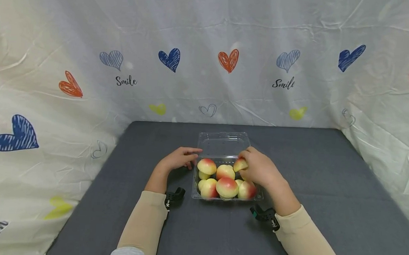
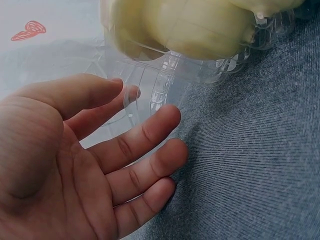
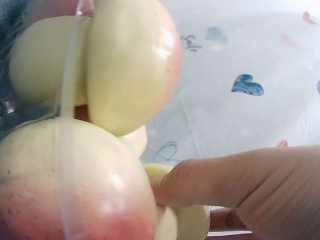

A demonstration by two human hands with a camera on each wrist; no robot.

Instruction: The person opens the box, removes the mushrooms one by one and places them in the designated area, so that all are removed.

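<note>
A clear plastic clamshell box (image 1: pixel 195 194) lies with its lid (image 1: pixel 224 145) folded back, away from me. Inside it are several yellow peaches with red blush, stacked in two layers, such as the front middle peach (image 1: pixel 227 187). At the back right corner my right hand (image 1: pixel 260 168) pinches a peach (image 1: pixel 240 165) between thumb and fingers. The thumb (image 3: pixel 192 182) presses on that fruit in the right wrist view, partly behind a nearer peach (image 3: pixel 75 185). My left hand (image 1: pixel 180 159) has relaxed fingers at the box's left side, index fingertip right at the lid's edge.
A dark grey cloth (image 1: pixel 139 140) covers the table under the box. Behind and at both sides hangs a white sheet (image 1: pixel 195 28) printed with hearts and "Smile". Each wrist wears a black camera mount, the left mount (image 1: pixel 175 195) close to the box's near left corner.
</note>
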